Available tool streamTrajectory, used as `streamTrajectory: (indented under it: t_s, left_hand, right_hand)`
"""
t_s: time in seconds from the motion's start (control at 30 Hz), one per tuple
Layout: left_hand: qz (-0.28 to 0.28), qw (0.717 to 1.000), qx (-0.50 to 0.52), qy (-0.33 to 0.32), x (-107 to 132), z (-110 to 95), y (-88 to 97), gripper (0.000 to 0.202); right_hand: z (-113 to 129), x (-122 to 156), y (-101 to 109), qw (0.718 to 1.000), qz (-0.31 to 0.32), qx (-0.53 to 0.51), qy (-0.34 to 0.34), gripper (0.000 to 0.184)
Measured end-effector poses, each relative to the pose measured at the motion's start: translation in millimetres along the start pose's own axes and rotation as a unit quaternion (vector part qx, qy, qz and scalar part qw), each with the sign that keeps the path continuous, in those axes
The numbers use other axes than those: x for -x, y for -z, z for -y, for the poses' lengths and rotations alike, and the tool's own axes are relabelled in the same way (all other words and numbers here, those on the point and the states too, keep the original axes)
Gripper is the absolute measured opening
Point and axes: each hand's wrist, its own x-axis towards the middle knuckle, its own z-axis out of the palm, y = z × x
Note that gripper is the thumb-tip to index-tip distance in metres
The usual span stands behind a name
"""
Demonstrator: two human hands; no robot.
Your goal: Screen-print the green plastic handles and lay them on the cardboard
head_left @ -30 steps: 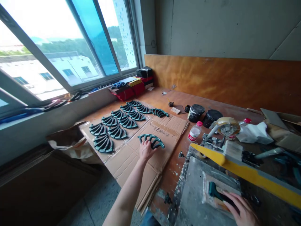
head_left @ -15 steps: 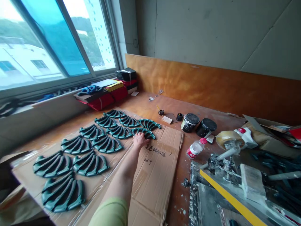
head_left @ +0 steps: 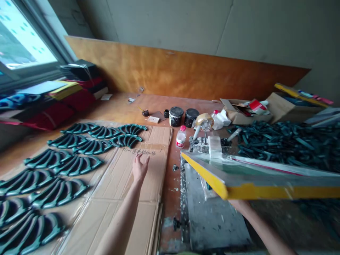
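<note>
My left hand (head_left: 140, 168) is open, fingers spread, over the cardboard sheet (head_left: 124, 212) near its handwritten marks. To its left lie several dark green fan-shaped pieces with curved ribs (head_left: 79, 161), set out in rows. A yellow-edged screen frame (head_left: 255, 191) is tilted up on the right, joined to a paint-smeared hinge clamp (head_left: 214, 147). My right hand (head_left: 238, 204) reaches up under its near edge; the frame hides the fingers. Beneath is a grey, stained base plate (head_left: 212, 226), with a small clear-wrapped thing (head_left: 208, 189) at its far part.
Behind the clamp stand black-lidded tubs (head_left: 176, 117) and a red-capped bottle (head_left: 181, 137). A heap of dark green pieces (head_left: 287, 145) fills the right side, below cardboard boxes (head_left: 285, 108). Red and black stacks (head_left: 77, 101) lie by the window.
The view has turned right. My left hand has left the fan-shaped piece it was touching and drawn back, open. My right arm has come into view under the screen frame.
</note>
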Motion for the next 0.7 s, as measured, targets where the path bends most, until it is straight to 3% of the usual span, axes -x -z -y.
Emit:
streamTrajectory:
  t_s: [0.1,0.23,0.3,0.37,0.43,0.5,0.57,0.63,0.7]
  left_hand:
    - [0.033,0.996,0.083,-0.011,53.5,-42.4,1.3,0.045]
    - [0.058,0.969,0.237,-0.050,111.4,-125.1,10.8,0.043]
    - [0.064,0.927,0.365,-0.064,134.4,-168.5,20.0,0.037]
    - [0.061,0.887,0.450,-0.077,153.6,-205.0,29.9,0.036]
    - [0.053,0.883,0.459,-0.084,169.0,-228.9,38.9,0.039]
    - [0.050,0.890,0.446,-0.076,181.7,-237.1,47.2,0.043]
    - [0.051,0.902,0.424,-0.056,193.9,-229.4,55.8,0.050]
    - [0.081,0.920,0.382,-0.014,208.1,-208.9,64.0,0.057]
    - [0.144,0.933,0.325,0.047,224.5,-180.9,68.2,0.056]
  right_hand:
    - [1.0,-2.2,0.9,0.994,0.084,0.000,0.070,0.039]
    - [8.1,-13.4,-4.2,0.960,0.192,-0.007,0.204,0.066]
    - [6.7,-11.1,-2.4,0.944,0.212,-0.040,0.251,0.063]
    - [-0.2,-4.1,5.7,0.931,0.211,-0.097,0.281,0.047]
    - [-12.6,2.7,20.3,0.930,0.181,-0.158,0.280,0.029]
    - [-29.8,3.8,38.9,0.947,0.125,-0.199,0.218,0.021]
    - [-49.6,-3.3,57.2,0.967,0.071,-0.213,0.119,0.020]
    - [-66.5,-17.2,71.7,0.976,0.037,-0.211,0.034,0.024]
    - [-73.0,-35.1,80.0,0.978,0.010,-0.209,-0.003,0.027]
